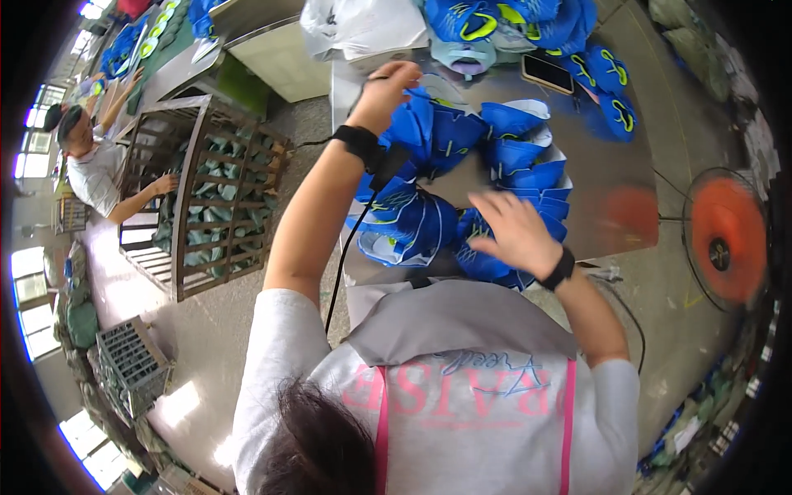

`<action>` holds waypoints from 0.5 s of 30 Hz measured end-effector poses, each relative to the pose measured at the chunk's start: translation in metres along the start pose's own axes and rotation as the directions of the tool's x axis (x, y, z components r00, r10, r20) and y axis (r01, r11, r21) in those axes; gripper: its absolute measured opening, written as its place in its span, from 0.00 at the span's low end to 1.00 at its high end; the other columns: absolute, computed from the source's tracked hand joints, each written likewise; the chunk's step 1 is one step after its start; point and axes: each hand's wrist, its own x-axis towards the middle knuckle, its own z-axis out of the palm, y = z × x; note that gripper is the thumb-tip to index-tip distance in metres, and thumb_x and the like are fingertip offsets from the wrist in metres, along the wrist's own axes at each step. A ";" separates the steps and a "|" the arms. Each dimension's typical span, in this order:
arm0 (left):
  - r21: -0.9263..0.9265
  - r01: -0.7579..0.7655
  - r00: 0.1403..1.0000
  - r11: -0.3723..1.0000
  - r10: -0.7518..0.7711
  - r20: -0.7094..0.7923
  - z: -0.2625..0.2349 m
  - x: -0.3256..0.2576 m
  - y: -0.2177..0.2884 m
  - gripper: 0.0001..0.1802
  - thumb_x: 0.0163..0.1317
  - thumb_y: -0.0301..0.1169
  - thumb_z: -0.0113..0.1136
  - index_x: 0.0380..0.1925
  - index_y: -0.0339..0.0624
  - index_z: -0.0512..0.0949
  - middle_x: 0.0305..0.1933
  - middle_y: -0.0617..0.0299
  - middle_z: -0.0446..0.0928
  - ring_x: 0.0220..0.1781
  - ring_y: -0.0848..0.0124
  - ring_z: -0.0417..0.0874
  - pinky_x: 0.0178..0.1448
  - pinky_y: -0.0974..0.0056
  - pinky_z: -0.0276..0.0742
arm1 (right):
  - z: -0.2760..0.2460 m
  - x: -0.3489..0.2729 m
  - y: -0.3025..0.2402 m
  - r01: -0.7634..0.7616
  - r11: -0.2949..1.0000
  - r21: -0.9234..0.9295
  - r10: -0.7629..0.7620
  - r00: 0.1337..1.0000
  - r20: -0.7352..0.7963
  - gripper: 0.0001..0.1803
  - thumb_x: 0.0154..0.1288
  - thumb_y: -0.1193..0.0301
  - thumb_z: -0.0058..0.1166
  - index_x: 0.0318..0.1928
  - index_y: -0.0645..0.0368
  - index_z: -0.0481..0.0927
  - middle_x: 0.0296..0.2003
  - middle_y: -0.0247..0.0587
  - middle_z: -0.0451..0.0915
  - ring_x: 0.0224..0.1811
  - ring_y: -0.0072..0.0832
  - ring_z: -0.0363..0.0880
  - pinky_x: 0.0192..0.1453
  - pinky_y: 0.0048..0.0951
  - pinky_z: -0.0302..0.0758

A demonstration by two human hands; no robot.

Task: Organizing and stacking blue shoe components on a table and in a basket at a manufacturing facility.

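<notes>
Several blue shoe uppers (462, 140) with yellow-green trim lie fanned in a pile on a metal table (610, 165). My left hand (382, 92), with a black wrist strap, reaches to the far left edge of the pile. Its fingers are curled by an upper, and I cannot tell whether it grips anything. My right hand (513, 231), with a black wristband, lies flat with fingers spread on the near uppers (487, 266). More blue uppers (528, 21) are heaped at the table's far end.
A phone (547, 73) lies on the table's far side beside a white plastic bag (363, 25). An orange fan (726, 239) stands to the right. On the left, another person (91, 165) reaches into a wooden crate (214, 198) of green pieces. A grey plastic basket (132, 363) sits on the floor.
</notes>
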 end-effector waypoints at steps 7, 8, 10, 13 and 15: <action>-0.248 0.241 0.967 0.938 -0.211 0.144 0.008 -0.095 -0.004 0.29 0.64 0.45 0.46 0.59 0.38 0.61 0.59 0.53 0.65 0.58 0.61 0.68 0.54 0.59 0.68 | 0.070 -0.106 0.005 -0.374 0.926 -0.048 0.363 0.919 -0.156 0.38 0.43 0.46 0.61 0.58 0.38 0.69 0.67 0.47 0.49 0.69 0.51 0.41 0.60 0.69 0.44; -0.074 0.110 0.935 0.991 -0.077 0.347 0.024 -0.111 -0.006 0.28 0.63 0.43 0.48 0.59 0.38 0.61 0.60 0.53 0.64 0.59 0.61 0.68 0.55 0.57 0.68 | 0.074 -0.103 0.000 -0.417 0.909 0.012 0.412 0.894 -0.177 0.45 0.43 0.43 0.59 0.62 0.43 0.63 0.67 0.48 0.46 0.69 0.53 0.37 0.58 0.73 0.43; 0.197 0.001 0.816 0.980 -0.115 0.567 0.071 -0.144 -0.014 0.31 0.60 0.42 0.53 0.59 0.35 0.60 0.62 0.52 0.61 0.61 0.58 0.65 0.57 0.52 0.67 | 0.080 -0.096 -0.009 -0.463 0.886 0.021 0.457 0.867 -0.199 0.48 0.43 0.41 0.59 0.64 0.46 0.60 0.67 0.49 0.46 0.70 0.53 0.36 0.57 0.74 0.43; 0.781 -0.403 0.880 0.477 -0.033 0.474 0.126 -0.194 -0.079 0.44 0.50 0.45 0.63 0.59 0.29 0.56 0.63 0.44 0.58 0.66 0.48 0.58 0.60 0.48 0.62 | 0.095 -0.087 -0.004 -0.495 0.869 0.020 0.483 0.838 -0.254 0.52 0.41 0.43 0.61 0.65 0.52 0.56 0.67 0.50 0.47 0.70 0.53 0.35 0.57 0.75 0.42; 0.884 -0.450 0.893 0.129 0.042 0.449 0.127 -0.192 -0.111 0.47 0.47 0.46 0.62 0.61 0.28 0.54 0.63 0.43 0.59 0.66 0.48 0.57 0.64 0.49 0.54 | 0.102 -0.091 0.009 -0.501 0.865 -0.022 0.465 0.818 -0.340 0.50 0.39 0.47 0.64 0.63 0.50 0.58 0.66 0.48 0.48 0.70 0.52 0.36 0.58 0.74 0.41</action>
